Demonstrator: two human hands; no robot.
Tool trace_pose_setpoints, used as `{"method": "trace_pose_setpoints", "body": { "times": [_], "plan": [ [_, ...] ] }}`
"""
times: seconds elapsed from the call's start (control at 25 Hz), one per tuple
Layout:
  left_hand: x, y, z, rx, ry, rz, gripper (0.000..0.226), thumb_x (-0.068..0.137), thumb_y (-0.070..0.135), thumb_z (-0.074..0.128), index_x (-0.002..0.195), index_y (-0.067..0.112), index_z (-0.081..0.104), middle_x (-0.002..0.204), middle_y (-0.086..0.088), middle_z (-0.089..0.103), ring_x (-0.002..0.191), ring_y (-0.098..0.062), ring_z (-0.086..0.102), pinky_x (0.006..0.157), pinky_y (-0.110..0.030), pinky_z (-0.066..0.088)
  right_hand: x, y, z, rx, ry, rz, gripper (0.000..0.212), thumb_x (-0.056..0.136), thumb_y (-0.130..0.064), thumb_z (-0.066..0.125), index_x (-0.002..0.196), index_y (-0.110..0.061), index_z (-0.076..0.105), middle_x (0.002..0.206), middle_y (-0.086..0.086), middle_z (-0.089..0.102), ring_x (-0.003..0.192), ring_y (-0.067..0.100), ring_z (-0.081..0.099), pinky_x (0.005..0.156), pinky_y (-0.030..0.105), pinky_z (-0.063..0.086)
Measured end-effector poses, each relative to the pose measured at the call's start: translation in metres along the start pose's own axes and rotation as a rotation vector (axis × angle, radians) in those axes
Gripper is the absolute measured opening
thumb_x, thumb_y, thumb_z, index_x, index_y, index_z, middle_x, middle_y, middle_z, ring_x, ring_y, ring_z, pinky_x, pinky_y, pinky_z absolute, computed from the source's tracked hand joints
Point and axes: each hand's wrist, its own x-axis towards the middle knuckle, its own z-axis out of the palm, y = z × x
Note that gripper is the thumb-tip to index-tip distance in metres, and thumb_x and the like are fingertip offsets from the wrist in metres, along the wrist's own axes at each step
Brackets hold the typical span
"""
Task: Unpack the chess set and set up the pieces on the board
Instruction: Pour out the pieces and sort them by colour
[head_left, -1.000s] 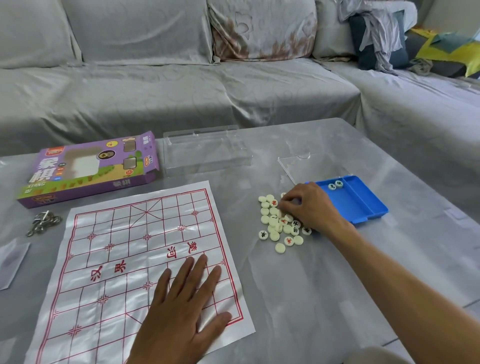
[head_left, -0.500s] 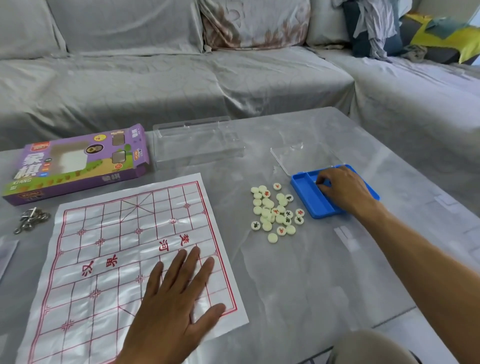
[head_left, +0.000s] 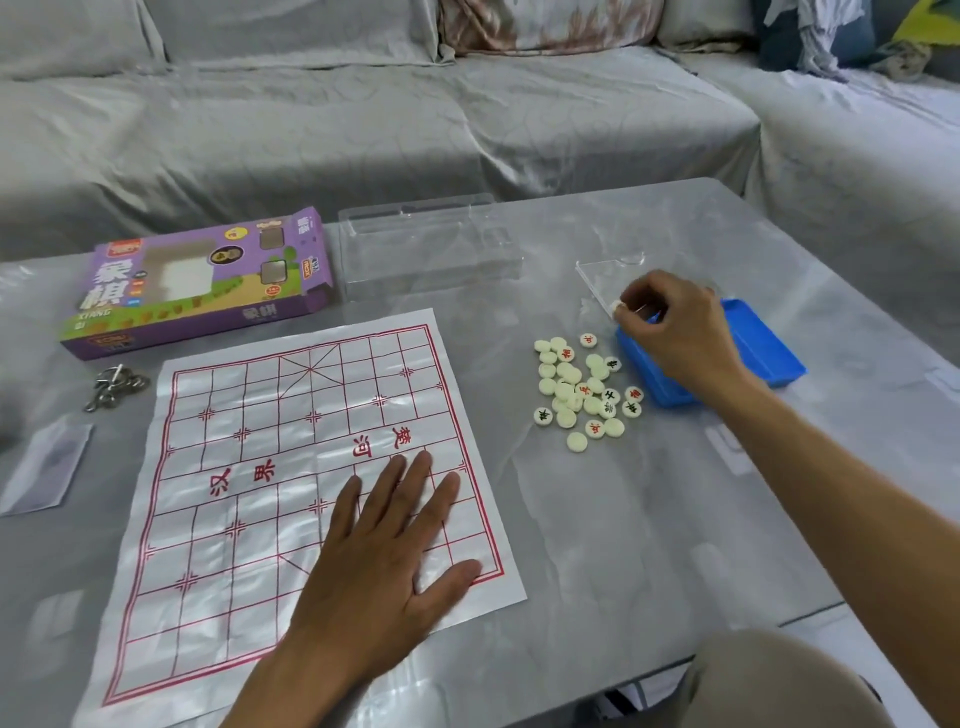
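The right hand (head_left: 680, 332) pinches 1 cream round plastic piece (head_left: 616, 305) above the blue plastic tray (head_left: 769, 348); drop it gently onto the loose pile (head_left: 584, 392). The left hand (head_left: 387, 545), spread, pins the white paper board (head_left: 249, 467).

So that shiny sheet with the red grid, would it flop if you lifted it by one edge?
Probably. The board sheet looks thin and glossy, with ripples and fold creases, so it would likely droop. It seems light and may slide on the smooth table; the left hand lies flat on it, perhaps to hold it down.
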Motion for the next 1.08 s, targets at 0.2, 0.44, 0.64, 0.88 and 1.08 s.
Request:
{"method": "trace_pose_setpoints", "body": {
  "times": [0.2, 0.44, 0.64, 0.88, 1.08],
  "plan": [
    [0.000, -0.003, 0.009, -0.011, 0.057, 0.002, 0.072, 0.088, 0.080, 0.012, 0.151, 0.047, -0.001, 0.161, 0.015, -0.011, 0.148, -0.008, -0.014, 0.116, -0.044, -0.003, -0.014, 0.003, 0.023, -0.187, -0.242, -0.067, 0.013, 0.091, -0.024, 0.062, 0.095, -0.017, 0.073, 0.096, -0.004, 0.068, 0.094, 0.018, 0.055, 0.081, 0.032, 0.046],
    [0.003, -0.005, 0.011, 0.045, 0.026, 0.025, 0.073, 0.089, 0.074, 0.030, 0.151, 0.037, 0.026, 0.160, 0.006, 0.021, 0.147, -0.018, 0.017, 0.111, -0.045, 0.017, 0.001, 0.079, -0.019, -0.347, -0.078, 0.269, 0.019, 0.093, -0.022, 0.056, 0.104, -0.013, 0.070, 0.110, 0.008, 0.064, 0.102, 0.027, 0.056, 0.081, 0.033, 0.041],
    [0.005, -0.007, 0.016, 0.096, 0.076, 0.034, 0.073, 0.089, 0.074, 0.030, 0.151, 0.036, 0.028, 0.160, 0.005, 0.023, 0.147, -0.018, 0.017, 0.109, -0.045, 0.019, -0.001, 0.078, -0.011, -0.372, -0.089, 0.224, 0.013, 0.090, -0.026, 0.063, 0.096, -0.015, 0.064, 0.100, 0.003, 0.062, 0.094, 0.022, 0.056, 0.076, 0.033, 0.045],
    [0.006, -0.009, 0.018, 0.111, 0.097, 0.057, 0.073, 0.089, 0.074, 0.030, 0.149, 0.032, 0.035, 0.158, 0.002, 0.027, 0.146, -0.019, 0.021, 0.108, -0.046, 0.021, 0.005, 0.072, -0.011, -0.381, -0.213, 0.176, 0.023, 0.093, -0.027, 0.061, 0.115, -0.021, 0.058, 0.111, 0.001, 0.063, 0.103, 0.022, 0.057, 0.081, 0.040, 0.052],
    [0.006, -0.010, 0.019, 0.112, 0.101, 0.058, 0.073, 0.088, 0.074, 0.030, 0.148, 0.032, 0.038, 0.157, 0.002, 0.030, 0.145, -0.020, 0.022, 0.108, -0.045, 0.022, 0.003, 0.073, -0.011, -0.324, -0.178, 0.211, 0.009, 0.093, -0.026, 0.062, 0.097, -0.018, 0.062, 0.100, 0.000, 0.064, 0.088, 0.017, 0.056, 0.075, 0.037, 0.051]
  ]
}}
